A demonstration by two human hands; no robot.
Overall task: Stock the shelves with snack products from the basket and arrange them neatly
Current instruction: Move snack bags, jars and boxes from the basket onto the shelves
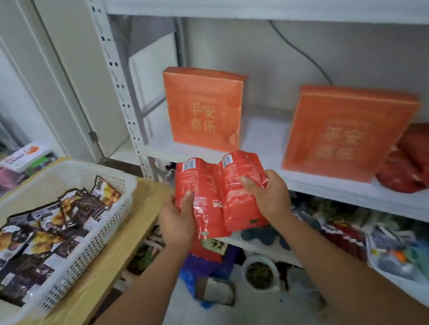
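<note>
Two red packets are held side by side, inner edges touching, just short of the shelf's front edge. The left packet and right packet both run lengthwise away from the person, barcode ends farthest, printed backs up. The left hand grips the left packet's outer edge, thumb on top. The right hand grips the right packet the same way. Both forearms reach forward and draw closer toward the wrists. Straight beyond the grip lies bare shelf between two orange boxes. Farther right of the grip, red packs lie on the shelf. Left of the grip, a basket of dark packs sits on a table.
</note>
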